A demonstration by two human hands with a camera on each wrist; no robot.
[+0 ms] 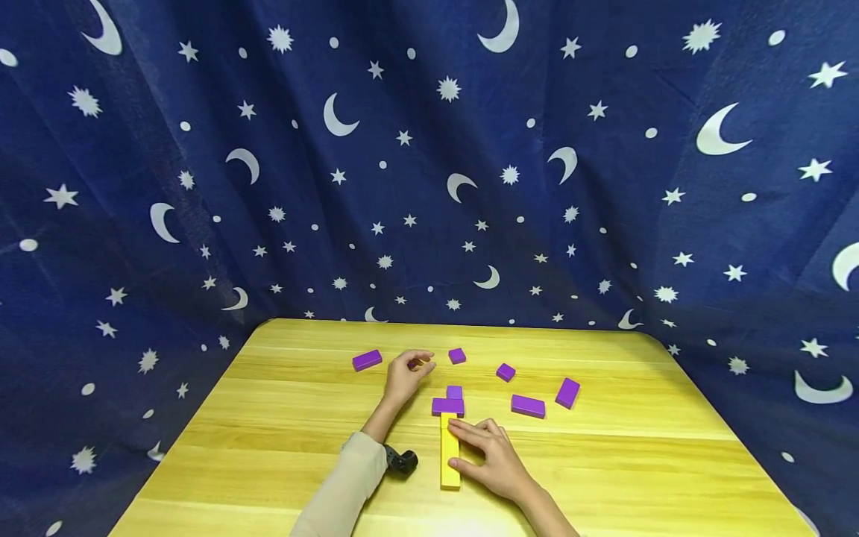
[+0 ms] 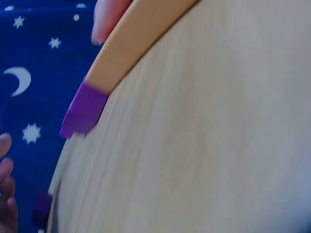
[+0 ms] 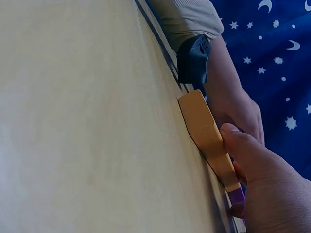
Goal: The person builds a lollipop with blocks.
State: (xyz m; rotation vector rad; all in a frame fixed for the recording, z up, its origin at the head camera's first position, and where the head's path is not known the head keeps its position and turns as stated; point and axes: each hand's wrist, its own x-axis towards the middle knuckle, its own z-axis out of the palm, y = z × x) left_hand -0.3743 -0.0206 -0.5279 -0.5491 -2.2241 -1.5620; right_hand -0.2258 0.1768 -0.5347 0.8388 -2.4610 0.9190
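Observation:
In the head view, a yellow bar (image 1: 449, 451) made of blocks laid end to end points away from me. At its far end a purple block (image 1: 445, 406) lies crosswise, with a small purple block (image 1: 454, 391) just beyond. My right hand (image 1: 493, 456) touches the bar's right side with outstretched fingers and thumb; its thumb (image 3: 235, 136) is against the yellow side in the right wrist view. My left hand (image 1: 405, 377) hovers at the far left of the bar, fingers loosely bent; the left wrist view shows its fingertips (image 2: 7, 187) at the left edge.
Loose purple blocks lie across the wooden table (image 1: 268, 418): one block (image 1: 367, 360) left of my left hand, small ones (image 1: 457, 356) at the back, longer ones (image 1: 528, 406) at right. A dark wrist device (image 1: 401, 461) sits by the left sleeve. A starry curtain (image 1: 429, 186) hangs behind.

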